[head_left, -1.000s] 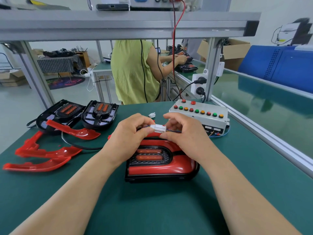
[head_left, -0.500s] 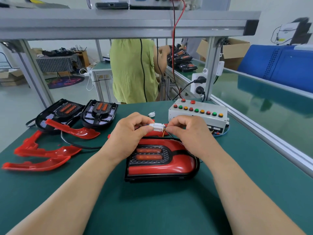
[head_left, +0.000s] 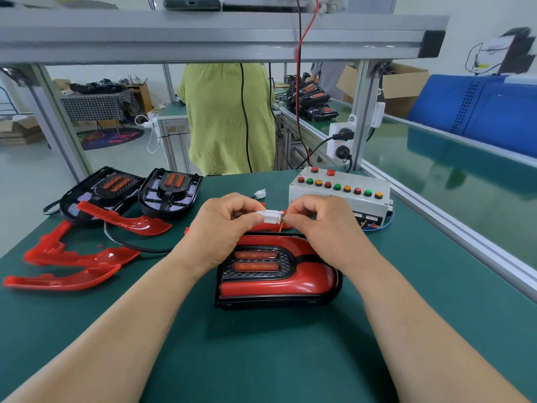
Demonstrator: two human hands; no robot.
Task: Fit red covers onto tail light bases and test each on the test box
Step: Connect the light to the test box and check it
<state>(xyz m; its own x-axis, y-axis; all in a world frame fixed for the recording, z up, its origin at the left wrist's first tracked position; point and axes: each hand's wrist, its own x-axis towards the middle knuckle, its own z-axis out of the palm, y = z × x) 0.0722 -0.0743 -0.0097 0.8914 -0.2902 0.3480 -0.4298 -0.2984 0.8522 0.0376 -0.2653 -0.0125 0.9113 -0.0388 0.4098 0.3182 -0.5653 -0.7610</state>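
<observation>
White plastic plug (head_left: 272, 217) is pinched between left hand (head_left: 223, 225) and right hand (head_left: 322, 225), above one shiny covered tail light (head_left: 277, 271) at centre. Three red covers (head_left: 81, 257) and two black bases (head_left: 170, 193) are seen left; one test box (head_left: 340, 193) right.

Green-topped workbench (head_left: 290, 359) under an aluminium overhead shelf (head_left: 203, 39) on slotted posts (head_left: 361, 112). Pale grey-green floor (head_left: 26, 170), white walls. Side table with checked cloth (head_left: 96, 104), patterned round rug (head_left: 110, 138), cardboard boxes (head_left: 398, 82), blue panel (head_left: 479, 112) right.
</observation>
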